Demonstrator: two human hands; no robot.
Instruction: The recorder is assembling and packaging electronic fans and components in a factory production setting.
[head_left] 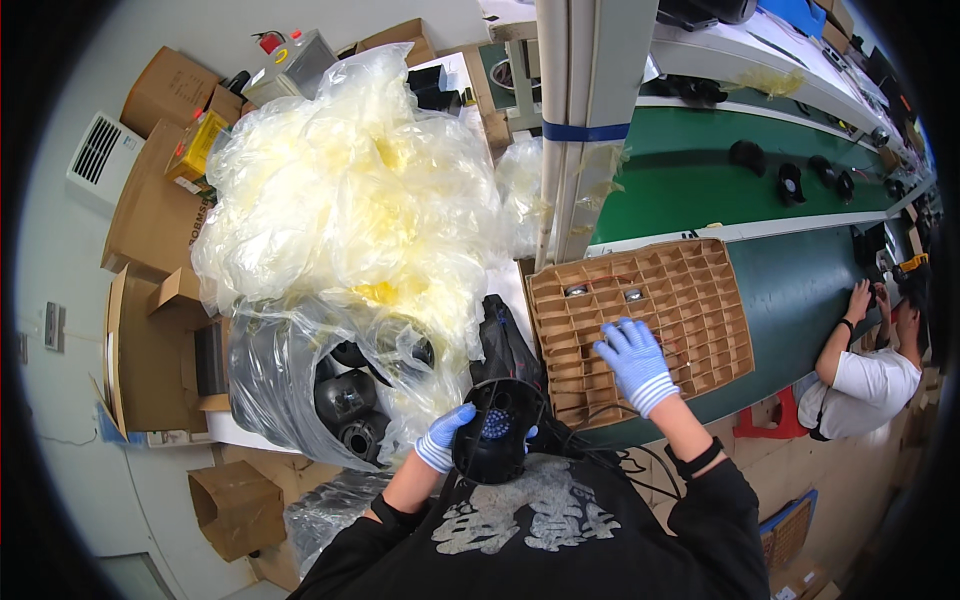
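My left hand (pixel 441 440), in a blue and white striped glove, is closed around a black round housing (pixel 490 458) held in front of my chest. A cluster of small bluish dots (pixel 496 424) shows inside it. My right hand (pixel 638 366), gloved the same way, is over a cardboard divider tray (pixel 715 300) with its fingers stretched out and apart. I see nothing in its grip. Two small round silvery parts (pixel 633 295) sit in cells just beyond the fingertips. Whether the fingers touch the dividers, I cannot tell.
Clear plastic bags (pixel 350 190) are heaped on the left, with black domed housings (pixel 345 398) in an opened one. Black cables (pixel 625 460) hang below the tray. A metal post (pixel 585 130) stands beyond it. Black parts lie on a green conveyor (pixel 690 185). Another person (pixel 865 385) works at right.
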